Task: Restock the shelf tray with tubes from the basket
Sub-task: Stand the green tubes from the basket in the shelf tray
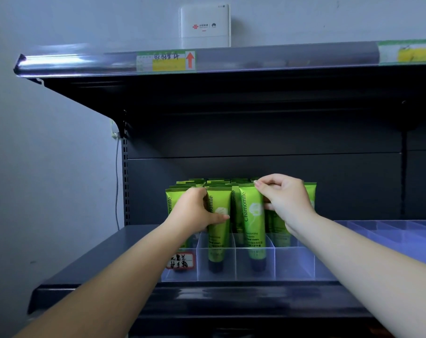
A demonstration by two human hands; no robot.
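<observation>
Several green Chamomile tubes (252,215) stand upright, caps down, in the lanes of a clear plastic shelf tray (294,264) on the dark shelf. My left hand (194,211) wraps around the front tube of the second lane (218,230), thumb across its face. My right hand (285,201) pinches the top edge of the tubes in the right-hand lanes, its fingers curled over them. The tubes behind my hands are partly hidden. The basket is out of view.
A handwritten red-bordered label (180,261) sticks to the tray's front left. More clear dividers (390,230) run along the shelf to the right. An upper shelf (207,62) with price tags overhangs, and a white box (205,25) sits on it.
</observation>
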